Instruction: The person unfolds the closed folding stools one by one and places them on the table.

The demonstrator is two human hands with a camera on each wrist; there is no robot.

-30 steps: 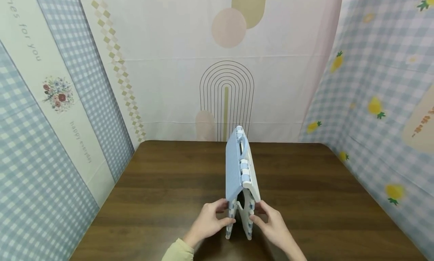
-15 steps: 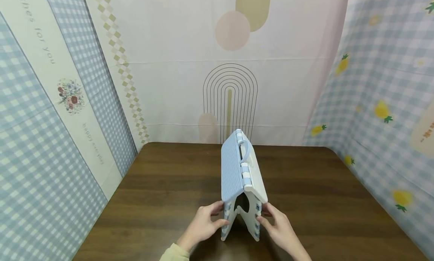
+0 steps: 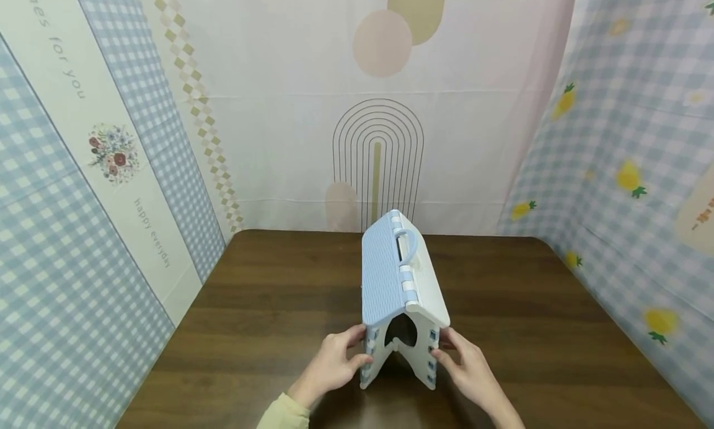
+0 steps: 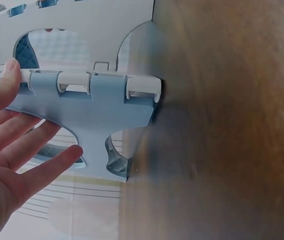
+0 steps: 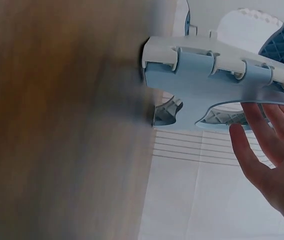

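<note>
A folding step stool (image 3: 382, 274), pale blue and white plastic, stands partly unfolded on the brown table. Its two top panels slope down like a roof from a ridge that carries a loop handle (image 3: 411, 248). My left hand (image 3: 330, 362) holds the near edge of the left side panel, thumb at the front hinge, fingers along the outer face. On the opposite side my right hand (image 3: 470, 367) grips the right panel's near edge likewise. In the wrist views, some fingers of each hand lie by the side panel's cutout (image 4: 57, 137); the right thumb is mostly cut off.
The wooden table (image 3: 268, 292) stretches out on both sides of the stool. A white patterned cloth (image 3: 279, 150) hangs behind it. Blue checked cloths hang at the left (image 3: 50, 218) and right (image 3: 608, 218).
The stool has spread from nearly folded to wider: its side panels and top panels have moved apart. My hands have moved outward with the panels, left hand leftward, right hand rightward.
</note>
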